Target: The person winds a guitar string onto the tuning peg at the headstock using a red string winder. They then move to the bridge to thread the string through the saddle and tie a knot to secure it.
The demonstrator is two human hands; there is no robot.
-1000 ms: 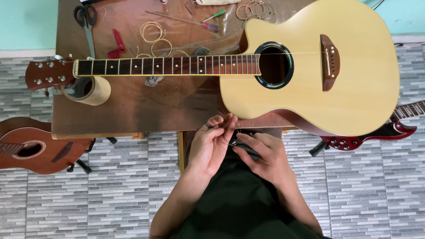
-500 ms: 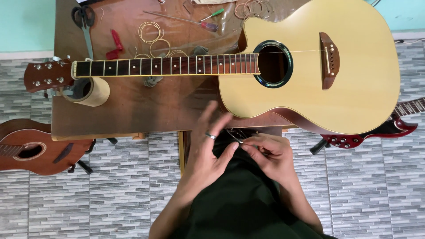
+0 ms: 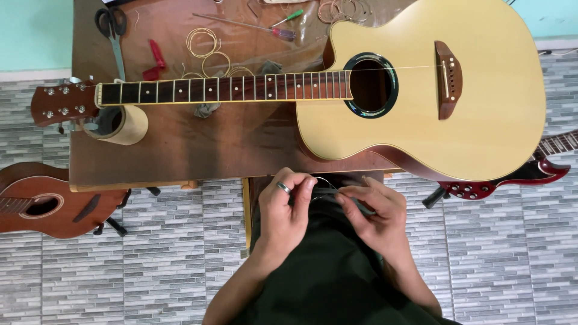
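Observation:
My left hand, with a ring on one finger, and my right hand meet over my lap just below the table's front edge. Between their fingertips they pinch a thin wire guitar string that curves in a small loop. A slim dark object lies under my right fingers; I cannot tell what it is. A pale acoustic guitar lies flat on the brown table, its dark fretboard pointing left and its headstock past the table's left edge.
A roll of tape props up the neck. Scissors, a red tool, screwdrivers and coiled strings lie at the back. A brown guitar stands at the left, a red electric guitar at the right.
My left hand, spread open half a second ago, has curled its fingers shut onto the string. Both hands have shifted slightly down, away from the table edge.

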